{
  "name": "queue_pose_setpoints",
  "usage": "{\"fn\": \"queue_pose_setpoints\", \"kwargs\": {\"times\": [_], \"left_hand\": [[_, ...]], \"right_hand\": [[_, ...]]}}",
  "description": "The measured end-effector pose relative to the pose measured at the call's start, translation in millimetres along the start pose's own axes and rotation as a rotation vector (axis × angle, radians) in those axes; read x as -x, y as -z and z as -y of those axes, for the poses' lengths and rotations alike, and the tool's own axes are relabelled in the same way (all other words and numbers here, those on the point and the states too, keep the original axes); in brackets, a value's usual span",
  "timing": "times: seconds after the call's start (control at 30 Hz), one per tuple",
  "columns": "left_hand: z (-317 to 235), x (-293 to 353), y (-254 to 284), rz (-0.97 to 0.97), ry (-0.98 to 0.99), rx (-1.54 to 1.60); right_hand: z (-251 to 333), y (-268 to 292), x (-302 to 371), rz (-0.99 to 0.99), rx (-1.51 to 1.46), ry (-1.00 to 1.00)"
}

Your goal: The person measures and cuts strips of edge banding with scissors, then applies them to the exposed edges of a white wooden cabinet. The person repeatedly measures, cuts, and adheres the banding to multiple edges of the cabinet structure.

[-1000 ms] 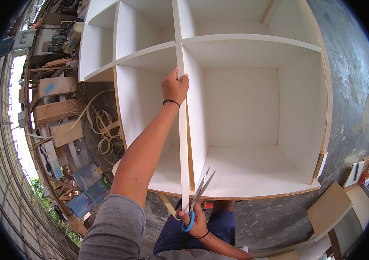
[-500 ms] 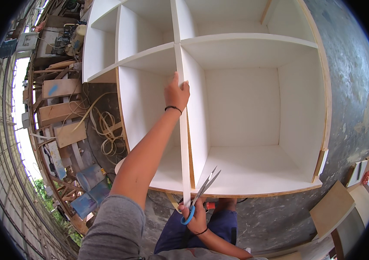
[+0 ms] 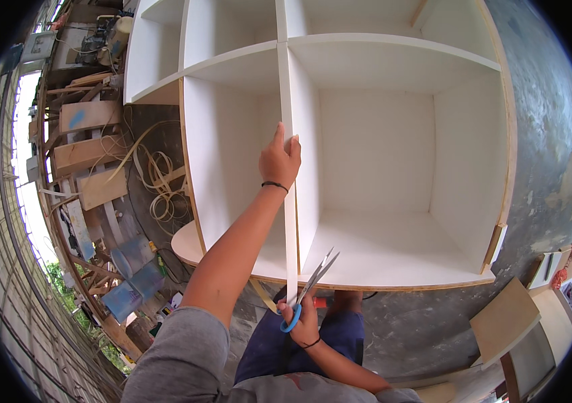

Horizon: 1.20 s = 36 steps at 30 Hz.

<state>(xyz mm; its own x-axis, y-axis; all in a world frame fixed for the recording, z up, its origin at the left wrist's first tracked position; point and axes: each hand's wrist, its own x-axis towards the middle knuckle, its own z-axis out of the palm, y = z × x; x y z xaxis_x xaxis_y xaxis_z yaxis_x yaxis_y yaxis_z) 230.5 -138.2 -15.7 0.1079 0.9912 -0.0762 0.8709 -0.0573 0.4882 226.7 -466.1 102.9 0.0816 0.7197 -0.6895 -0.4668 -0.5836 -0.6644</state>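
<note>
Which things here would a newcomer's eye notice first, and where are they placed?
Most likely the large white cabinet with open compartments, filling the centre and top. Next, the blue-handled scissors in the right hand, at the lower middle, their blades slightly apart. Above them, the left hand touches a long white strip running along the front edge of a divider.

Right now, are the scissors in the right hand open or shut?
Slightly open: the scissors in the right hand show two blade tips a little apart.
</note>
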Motion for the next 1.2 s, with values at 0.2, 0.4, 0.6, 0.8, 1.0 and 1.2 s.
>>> {"fn": "queue_pose_setpoints", "kwargs": {"times": [0.2,0.4,0.6,0.8,1.0,1.2], "left_hand": [[9,5,4,0.011,-0.052,-0.024],[9,52,10,0.067,-0.02,0.011],[15,96,19,0.088,0.048,0.089],[18,127,31,0.086,0.042,0.135],[-2,140,62,0.294,0.349,0.47],[-1,146,74,0.343,0.62,1.033]], "right_hand": [[5,0,2,-0.045,-0.154,-0.032],[-2,-6,2,-0.074,-0.041,-0.038],[-16,-13,0,-0.145,-0.13,-0.016],[-20,-11,4,-0.089,-0.153,-0.095],[-20,-16,11,-0.043,-0.075,-0.056],[-11,-24,19,-0.048,-0.122,-0.064]]}}
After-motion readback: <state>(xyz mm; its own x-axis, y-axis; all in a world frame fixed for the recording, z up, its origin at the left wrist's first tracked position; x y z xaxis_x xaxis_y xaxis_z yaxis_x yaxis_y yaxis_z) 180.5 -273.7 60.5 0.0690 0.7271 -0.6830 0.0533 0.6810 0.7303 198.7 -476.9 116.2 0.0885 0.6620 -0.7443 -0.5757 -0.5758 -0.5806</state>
